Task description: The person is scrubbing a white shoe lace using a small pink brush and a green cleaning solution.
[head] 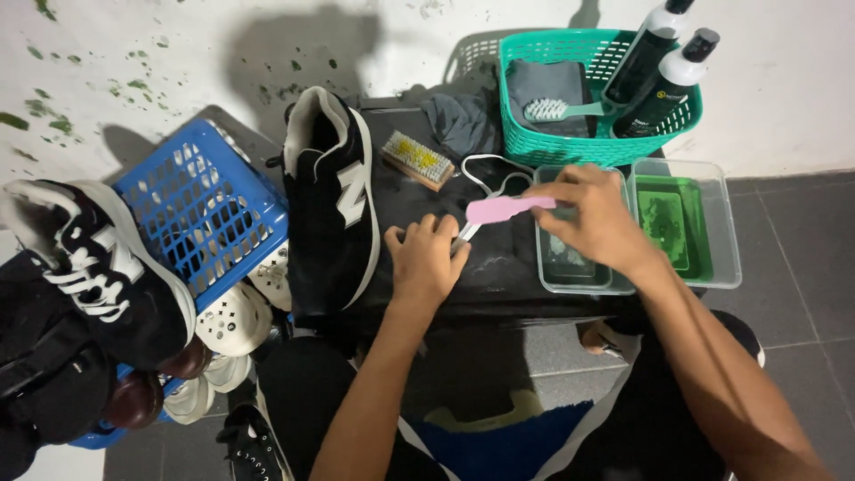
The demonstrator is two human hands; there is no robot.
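My right hand (595, 214) grips a pink-handled brush (500, 209) and holds it over a white shoelace (485, 169) lying on the black table top (499, 276). My left hand (426, 258) presses down on the table, its fingers pinning the lace near the brush end. A black sneaker with white trim (334, 200) stands just left of my left hand, toe toward me.
A wooden scrub brush (417, 158) lies behind my hands. Two clear tubs (732, 240) sit at the right, one with green liquid. A teal basket (525, 147) holds bottles, cloth and a brush. A blue basket (200, 209) and more shoes (98, 267) crowd the left.
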